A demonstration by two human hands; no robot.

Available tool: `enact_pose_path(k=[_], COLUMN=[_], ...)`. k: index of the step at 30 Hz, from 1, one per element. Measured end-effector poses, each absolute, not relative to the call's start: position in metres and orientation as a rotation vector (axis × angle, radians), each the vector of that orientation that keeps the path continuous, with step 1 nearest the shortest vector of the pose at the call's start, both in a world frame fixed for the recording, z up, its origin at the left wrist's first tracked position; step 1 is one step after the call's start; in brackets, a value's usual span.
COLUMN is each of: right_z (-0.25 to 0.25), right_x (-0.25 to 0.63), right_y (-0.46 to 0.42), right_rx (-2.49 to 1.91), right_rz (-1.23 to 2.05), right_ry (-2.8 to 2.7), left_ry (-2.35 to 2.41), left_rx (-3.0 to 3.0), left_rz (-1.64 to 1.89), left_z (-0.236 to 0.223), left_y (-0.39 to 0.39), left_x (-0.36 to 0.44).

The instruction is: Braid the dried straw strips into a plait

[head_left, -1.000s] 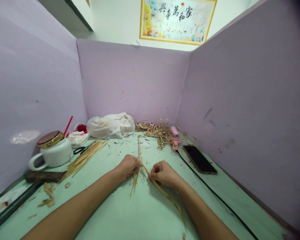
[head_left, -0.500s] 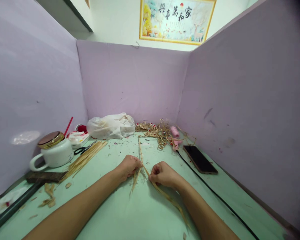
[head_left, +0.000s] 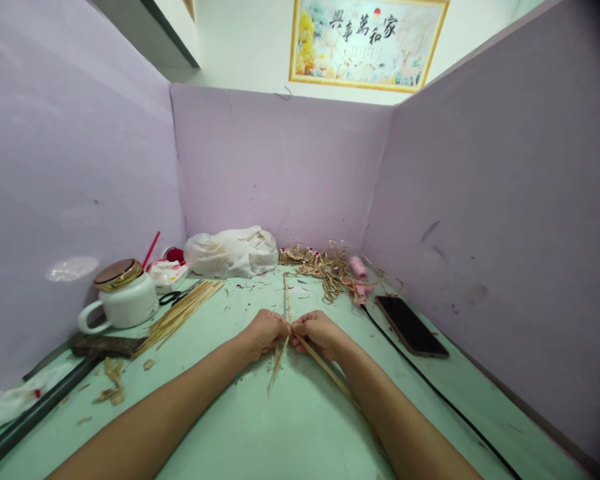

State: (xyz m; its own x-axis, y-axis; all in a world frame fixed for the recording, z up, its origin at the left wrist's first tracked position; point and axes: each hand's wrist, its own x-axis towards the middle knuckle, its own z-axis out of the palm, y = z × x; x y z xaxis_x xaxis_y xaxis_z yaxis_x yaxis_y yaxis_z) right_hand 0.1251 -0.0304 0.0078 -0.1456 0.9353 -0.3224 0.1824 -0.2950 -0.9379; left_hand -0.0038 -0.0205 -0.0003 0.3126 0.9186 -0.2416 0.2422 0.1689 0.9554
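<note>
A thin braided straw cord (head_left: pixel 287 293) runs away from me over the green table, its near end between my hands. My left hand (head_left: pixel 267 333) pinches the cord's near end. Right beside it, fingertips nearly touching, my right hand (head_left: pixel 317 332) is closed on the straw strands at the same spot. One loose straw strand (head_left: pixel 325 365) passes from under my right hand toward me along the right forearm. Shorter strand ends (head_left: pixel 279 367) hang below my left hand. The exact hold of the fingertips is too small to make out.
Left: a lidded white mug (head_left: pixel 130 303), scissors (head_left: pixel 177 293), a bundle of straw strips (head_left: pixel 185 310) and a dark-handled hammer-like tool (head_left: pixel 45 397). Back: a plastic bag (head_left: pixel 233 252), a heap of braided cord (head_left: pixel 330 270) and pink thread (head_left: pixel 359 267). Right: a phone (head_left: pixel 411 327) and a black cable (head_left: pixel 430 383).
My right hand has moved left and up the strand to meet my left hand, which stays on the cord. The whole view has shifted slightly.
</note>
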Motion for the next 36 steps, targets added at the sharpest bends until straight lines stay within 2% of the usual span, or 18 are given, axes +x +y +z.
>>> enact_pose_path(k=[12, 17, 23, 26, 29, 33, 36], right_z=[-0.015, -0.018, -0.017, -0.013, -0.008, -0.003, -0.004], right_x=[0.124, 0.123, 0.122, 0.124, 0.127, 0.13, 0.132], right_y=[-0.025, -0.026, -0.028, -0.029, -0.031, -0.032, -0.03], right_rx=[-1.549, -1.466, -1.389, -1.352, -1.345, -1.304, -1.27], right_rz=[1.224, 1.266, 1.314, 1.4, 1.478, 1.545, 1.559], right_ry=[-1.45, -1.376, -1.247, -1.225, -1.241, -1.291, -1.337], left_ry=[1.482, 1.654, 1.632, 1.596, 1.592, 1.307, 1.197], left_rx=[1.724, 2.062, 2.322, 2.17, 1.769, 1.139, 1.032], left_rz=[0.634, 0.666, 0.689, 0.738, 0.845, 0.544, 0.489], left_z=[0.006, 0.008, 0.006, 0.017, 0.027, 0.024, 0.015], left_y=[-0.024, -0.04, -0.061, -0.05, -0.032, -0.018, -0.015], left_x=[-0.002, 0.004, 0.014, 0.007, -0.003, -0.007, -0.004])
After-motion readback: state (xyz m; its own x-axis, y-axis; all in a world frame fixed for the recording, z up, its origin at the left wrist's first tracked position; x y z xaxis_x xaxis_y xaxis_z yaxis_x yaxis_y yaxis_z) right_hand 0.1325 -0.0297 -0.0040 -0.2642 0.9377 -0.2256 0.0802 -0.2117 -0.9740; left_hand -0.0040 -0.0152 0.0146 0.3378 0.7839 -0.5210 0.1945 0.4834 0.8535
